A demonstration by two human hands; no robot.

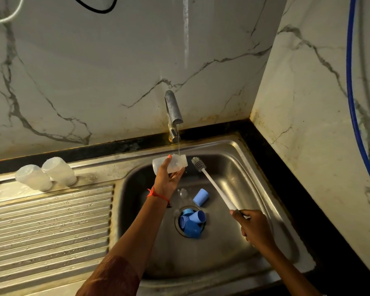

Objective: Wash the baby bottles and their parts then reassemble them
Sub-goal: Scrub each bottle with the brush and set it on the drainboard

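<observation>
Nearest on the right, my right hand (254,228) clenches the brush (214,184) handle. Blue caps (191,223) sit over the sink (233,257) drain. Beyond, my left hand (167,180) grasps a bottle (177,163) sideways under the running tap (173,110); two more bottles (59,170) stand far left.

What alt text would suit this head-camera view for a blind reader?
At a steel sink, the left hand holds a baby bottle under the running tap; the right hand holds a bottle brush. Blue caps lie by the drain, two bottles on the drainboard.

Orange thread bracelet (156,194), orange-painted nail (169,156), brown sleeve (113,276)
</observation>
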